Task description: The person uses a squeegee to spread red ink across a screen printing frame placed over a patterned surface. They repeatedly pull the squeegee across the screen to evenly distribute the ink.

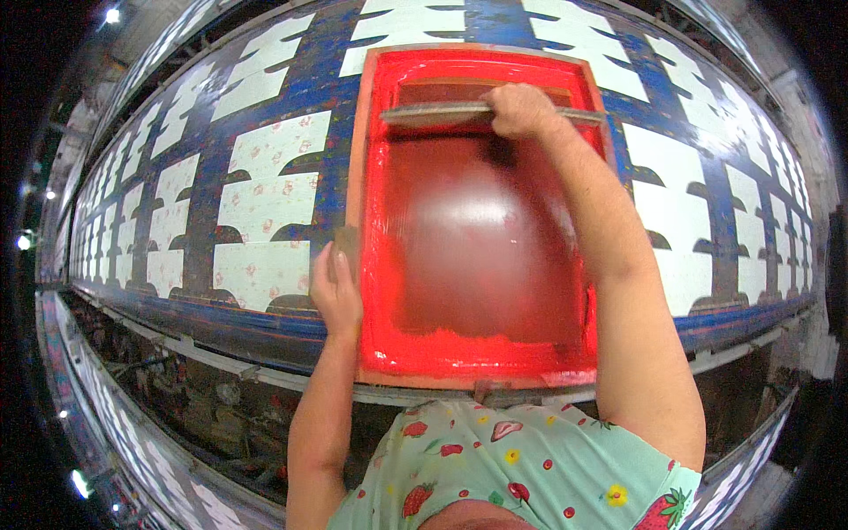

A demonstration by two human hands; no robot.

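Note:
A screen-printing frame [355,168] lies across the blue table, its mesh [477,238] dark red in the middle with thick bright red ink [442,349] around the inner edges. My right hand [521,111] is closed over a long squeegee [433,112], which spans the mesh near the frame's far end. The squeegee's blade edge is hidden. At the frame's left side, my left hand [337,287] grips the rim beside a small brownish block [347,243]; the fingers are partly blurred.
Pale cut fabric pieces [265,208] lie in rows on the long blue printing table [199,199]; several at left carry faint reddish prints. White pieces [667,216] lie to the right. A rail [265,375] runs along the near table edge. Another table with pale pieces [159,459] stands behind me.

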